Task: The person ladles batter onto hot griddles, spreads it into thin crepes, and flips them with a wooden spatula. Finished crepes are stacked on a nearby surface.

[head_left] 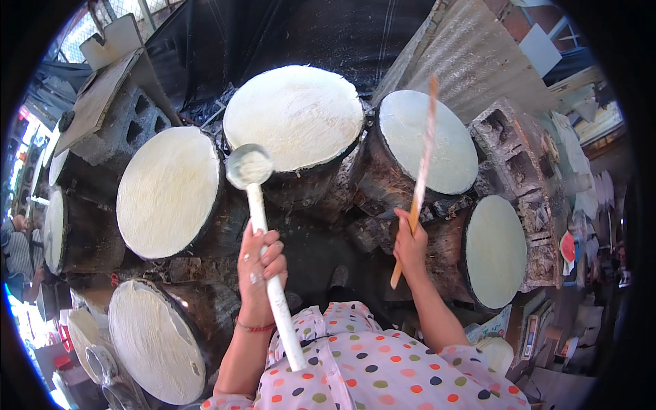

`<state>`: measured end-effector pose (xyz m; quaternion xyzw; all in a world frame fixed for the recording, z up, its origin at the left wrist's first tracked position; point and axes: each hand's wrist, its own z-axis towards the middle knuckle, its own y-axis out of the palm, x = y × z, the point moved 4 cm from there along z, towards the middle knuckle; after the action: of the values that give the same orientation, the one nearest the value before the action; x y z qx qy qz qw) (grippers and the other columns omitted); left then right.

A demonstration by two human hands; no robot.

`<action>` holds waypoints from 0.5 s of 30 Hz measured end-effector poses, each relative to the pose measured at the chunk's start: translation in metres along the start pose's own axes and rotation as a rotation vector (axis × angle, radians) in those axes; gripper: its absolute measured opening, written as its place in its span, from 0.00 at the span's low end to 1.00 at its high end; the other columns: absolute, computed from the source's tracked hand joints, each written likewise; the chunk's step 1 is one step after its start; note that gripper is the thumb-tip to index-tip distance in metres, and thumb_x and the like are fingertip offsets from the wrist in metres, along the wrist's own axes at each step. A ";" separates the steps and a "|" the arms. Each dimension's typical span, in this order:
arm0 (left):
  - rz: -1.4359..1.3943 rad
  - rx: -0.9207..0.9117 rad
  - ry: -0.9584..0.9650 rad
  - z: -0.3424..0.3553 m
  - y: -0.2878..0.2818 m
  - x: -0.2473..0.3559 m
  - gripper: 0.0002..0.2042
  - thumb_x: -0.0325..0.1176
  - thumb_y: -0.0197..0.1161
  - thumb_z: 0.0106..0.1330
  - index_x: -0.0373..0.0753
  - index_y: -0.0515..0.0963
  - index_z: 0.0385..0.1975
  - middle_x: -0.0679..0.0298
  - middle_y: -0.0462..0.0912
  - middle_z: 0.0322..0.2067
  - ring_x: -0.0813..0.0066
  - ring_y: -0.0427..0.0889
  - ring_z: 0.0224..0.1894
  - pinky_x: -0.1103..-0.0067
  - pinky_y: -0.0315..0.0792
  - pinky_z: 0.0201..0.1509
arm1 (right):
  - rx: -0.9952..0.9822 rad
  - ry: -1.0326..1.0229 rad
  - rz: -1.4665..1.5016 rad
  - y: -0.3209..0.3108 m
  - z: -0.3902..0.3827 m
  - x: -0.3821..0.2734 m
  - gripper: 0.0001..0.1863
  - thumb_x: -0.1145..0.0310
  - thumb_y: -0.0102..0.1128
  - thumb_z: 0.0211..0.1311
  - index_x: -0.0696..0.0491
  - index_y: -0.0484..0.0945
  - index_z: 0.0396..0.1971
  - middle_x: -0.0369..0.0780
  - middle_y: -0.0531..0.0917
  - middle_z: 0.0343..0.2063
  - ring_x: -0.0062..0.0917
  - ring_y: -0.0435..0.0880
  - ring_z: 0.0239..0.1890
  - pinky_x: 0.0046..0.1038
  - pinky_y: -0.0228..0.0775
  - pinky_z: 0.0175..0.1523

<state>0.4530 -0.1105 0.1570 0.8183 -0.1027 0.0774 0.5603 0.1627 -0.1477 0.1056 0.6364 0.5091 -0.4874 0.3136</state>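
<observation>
My left hand [258, 273] is wrapped round the long white handle of a ladle [255, 205]. A little pale batter lies in its round bowl, which is raised in front of the far griddle [294, 116]. White smears mark my left fingers. In my right hand [411, 247] is a flat wooden stick [425, 157], its blade coated white and pointing up across the right-hand griddle [403, 137]. Pale sheets of batter cover both these round griddles, the left griddle [171, 191], the near left griddle [157, 345] and the near right griddle [497, 253].
Sooty drum stoves carry the griddles in a ring around me. Concrete blocks [523, 184] stand at the right, another block [140, 119] at the far left. Behind are a black plastic sheet [273, 34] and corrugated metal [471, 61]. Another person [24, 253] is at the left edge.
</observation>
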 end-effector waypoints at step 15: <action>-0.167 0.040 0.547 -0.018 -0.010 0.091 0.07 0.29 0.43 0.74 0.32 0.57 0.45 0.64 0.61 0.31 0.88 0.60 0.21 0.92 0.62 0.11 | -0.134 -0.795 -0.886 0.199 0.286 -0.141 0.12 0.64 0.51 0.62 0.44 0.85 0.36 0.46 0.84 0.31 0.42 0.82 0.38 0.39 0.72 0.45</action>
<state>0.5436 -0.0978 0.1768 0.7834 0.1217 0.2510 0.5554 0.2653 -0.5085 0.1251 0.1110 0.5993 -0.7392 0.2865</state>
